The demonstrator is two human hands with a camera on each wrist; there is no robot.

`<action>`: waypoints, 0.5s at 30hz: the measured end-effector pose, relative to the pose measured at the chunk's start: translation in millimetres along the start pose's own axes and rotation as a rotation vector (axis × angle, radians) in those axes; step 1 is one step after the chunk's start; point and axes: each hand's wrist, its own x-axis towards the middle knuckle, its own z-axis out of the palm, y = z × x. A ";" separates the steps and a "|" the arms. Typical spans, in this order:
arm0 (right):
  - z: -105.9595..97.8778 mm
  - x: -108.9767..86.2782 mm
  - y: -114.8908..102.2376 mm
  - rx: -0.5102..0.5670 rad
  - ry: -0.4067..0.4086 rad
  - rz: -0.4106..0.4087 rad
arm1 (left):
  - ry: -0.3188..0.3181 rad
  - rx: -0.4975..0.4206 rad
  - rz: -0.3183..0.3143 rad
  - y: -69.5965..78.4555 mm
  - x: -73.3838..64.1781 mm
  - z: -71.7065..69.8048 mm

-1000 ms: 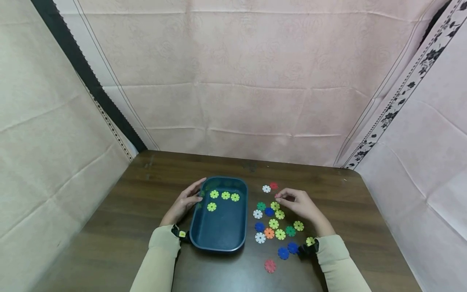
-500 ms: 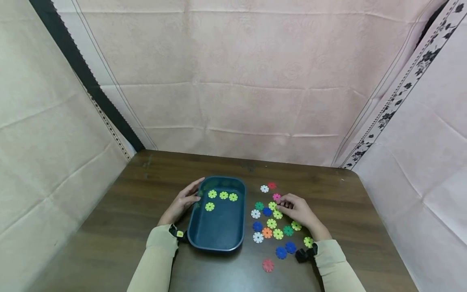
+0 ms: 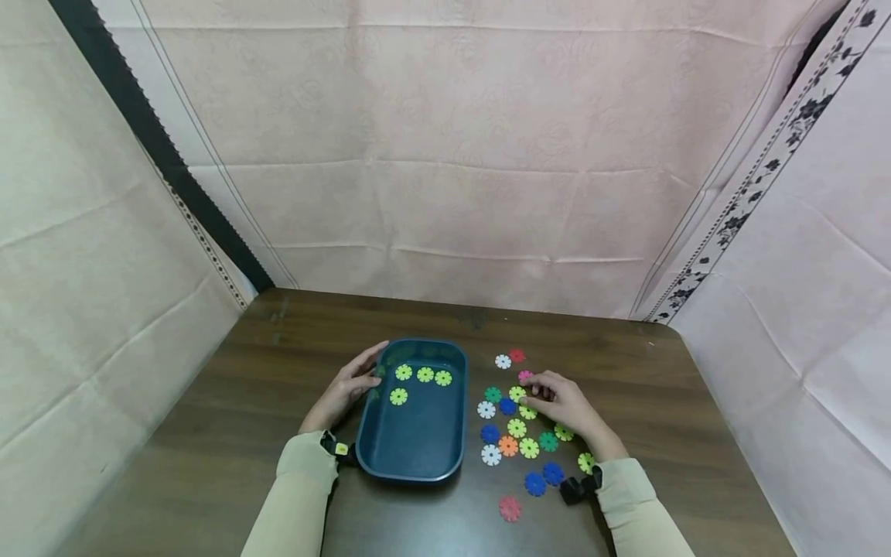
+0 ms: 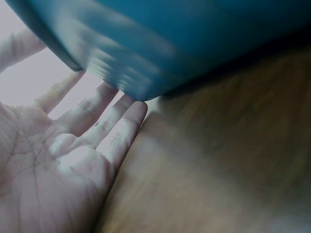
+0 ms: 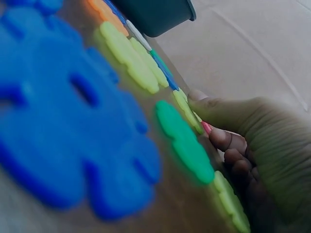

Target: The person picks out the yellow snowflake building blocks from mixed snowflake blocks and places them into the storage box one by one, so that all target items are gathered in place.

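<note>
My left hand (image 3: 348,391) holds the left side of a dark blue tray (image 3: 414,473), with the thumb over its rim and the fingers along the outer wall. Its fingers (image 4: 119,133) lie against the tray's wall (image 4: 194,43) in the left wrist view. Inside the tray are several yellow flower-shaped discs (image 3: 398,396). Over loose discs on the right, my right hand (image 3: 567,402) has its thumb and index finger apart. The thumb tip is at a yellow disc (image 5: 184,111), which it partly covers; a pink disc (image 3: 525,376) lies beside the index finger.
Several discs lie right of the tray, including a white disc (image 3: 490,455), an orange disc (image 3: 508,446), a green disc (image 3: 548,442) and a blue disc (image 3: 534,484). A red disc (image 3: 510,508) is nearest. Cloth walls (image 3: 445,155) surround the wooden table (image 3: 181,464).
My right hand has drawn back from the pink disc toward the yellow discs, uncovering the pink one. My left hand stays on the tray. The whole view has shifted slightly.
</note>
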 end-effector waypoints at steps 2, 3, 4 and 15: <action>1.1 0.0 -1.0 -0.008 0.003 0.000 | 0.001 0.004 -0.007 0.4 -0.6 0.1; 1.7 0.0 -1.8 -0.013 0.003 0.007 | 0.002 0.006 -0.011 0.8 -1.0 0.3; 2.5 0.2 -2.4 -0.019 0.005 0.019 | 0.003 0.007 -0.016 1.4 -1.2 0.4; 7.1 3.7 -4.8 -0.005 0.040 0.121 | 0.007 -0.012 -0.028 5.8 -0.6 2.6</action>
